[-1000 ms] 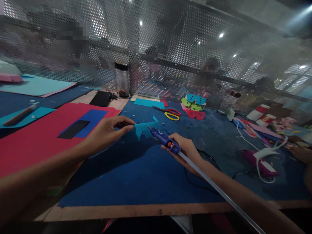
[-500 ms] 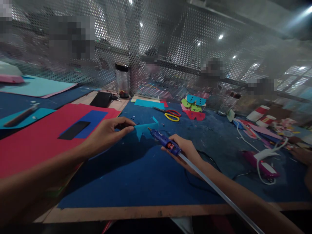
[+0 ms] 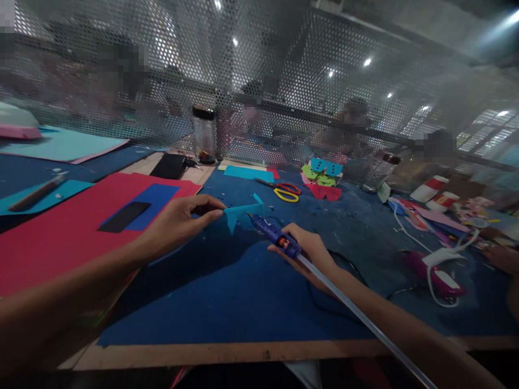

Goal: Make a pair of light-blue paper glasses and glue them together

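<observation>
Between thumb and fingers, my left hand (image 3: 190,219) pinches one end of a light blue paper cutout (image 3: 233,214), which is raised over the blue mat. A blue glue gun (image 3: 275,235) is gripped in my right hand (image 3: 310,246), its nozzle pointing left at the paper's right part. Whether the tip touches the paper I cannot tell. A long clear glue stick (image 3: 360,313) runs out of the gun's back, across my right forearm. Just beyond the cutout lies a small blue paper strip (image 3: 258,199).
Scissors (image 3: 287,192) lie behind the hands, near stacked paper masks (image 3: 324,181). At left is red sheet (image 3: 81,216) with blue and black pieces. A glass jar (image 3: 204,135) stands by the perforated metal screen (image 3: 275,81). To the right lies a pink glue gun (image 3: 440,275) with white cord.
The glue gun's nozzle has shifted very slightly right along the cutout. My left hand and the paper stay almost still.
</observation>
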Motion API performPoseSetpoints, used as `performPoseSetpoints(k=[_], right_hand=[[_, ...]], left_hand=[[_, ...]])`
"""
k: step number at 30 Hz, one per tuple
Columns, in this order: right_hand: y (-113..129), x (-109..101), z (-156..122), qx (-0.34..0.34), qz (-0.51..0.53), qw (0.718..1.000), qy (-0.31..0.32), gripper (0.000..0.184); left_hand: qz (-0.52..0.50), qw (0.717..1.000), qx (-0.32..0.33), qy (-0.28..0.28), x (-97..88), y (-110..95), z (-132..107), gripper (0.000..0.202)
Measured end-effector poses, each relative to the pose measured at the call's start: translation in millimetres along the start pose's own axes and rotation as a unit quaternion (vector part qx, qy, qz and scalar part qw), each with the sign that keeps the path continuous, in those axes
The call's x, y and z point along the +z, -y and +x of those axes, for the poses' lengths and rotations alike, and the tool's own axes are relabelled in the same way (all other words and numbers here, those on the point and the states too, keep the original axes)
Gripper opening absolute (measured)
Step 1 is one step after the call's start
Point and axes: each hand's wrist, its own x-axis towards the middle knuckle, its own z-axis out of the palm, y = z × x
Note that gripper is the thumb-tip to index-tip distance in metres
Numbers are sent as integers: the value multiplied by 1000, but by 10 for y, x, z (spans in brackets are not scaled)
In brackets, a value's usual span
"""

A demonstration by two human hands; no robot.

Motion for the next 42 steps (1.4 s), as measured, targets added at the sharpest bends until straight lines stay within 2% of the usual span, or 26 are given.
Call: performPoseSetpoints(k=[5,13,19,27,32,35,38,42], right_hand=[[-10,11,-4,5,-6,1000,-9,35],[1,-2,-7,6,2,1000,10,32],[-83,70,-2,3,-9,1000,-13,32],[-167,118,22,17,-20,999,-26,40],[-20,14,15,72,46,996,7,39],[59,-69,7,87,117,989,30,37],[66,-99,-4,112,172,978,41,36],[-3,-48,-11,169,246,953,53,39]], left_hand=[[7,1000,1,-2,-1,-1,2,28],[-1,1000,7,-5,12,68,6,27],[-17,1000,9,-8,13,58,11,24],[-26,1000,-4,-2,-5,61,9,26],[-31,999,-3,-8,0,87,44,28],[-54,998,-27,-1,-5,115,69,32],[-84,995,-56,-6,-25,144,87,36],[-127,988,-81,-43,-101,177,117,33]])
